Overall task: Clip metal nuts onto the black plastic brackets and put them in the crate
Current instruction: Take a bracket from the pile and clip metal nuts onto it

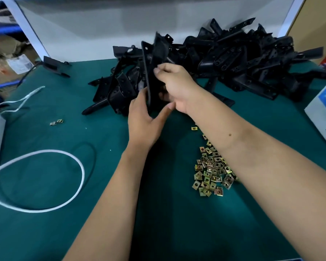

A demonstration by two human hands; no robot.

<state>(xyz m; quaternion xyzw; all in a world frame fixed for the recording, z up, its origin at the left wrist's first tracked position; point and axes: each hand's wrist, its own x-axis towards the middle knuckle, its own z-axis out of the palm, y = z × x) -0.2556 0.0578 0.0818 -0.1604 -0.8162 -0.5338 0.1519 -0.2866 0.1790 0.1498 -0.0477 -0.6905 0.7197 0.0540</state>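
A black plastic bracket stands upright above the green table, held between both hands. My left hand grips its lower end, thumb stretched along the near side. My right hand pinches its middle from the right, fingertips on the bracket's face. Behind them lies a big heap of black brackets reaching to the back right. Several brass-coloured metal nuts lie in a loose pile under my right forearm. A pair of stray nuts sits at the left. No crate is in view.
A white cable loop and a thin black cord lie on the green mat at the left. A lone black bracket sits near the back left edge. A white and blue box stands at the right edge.
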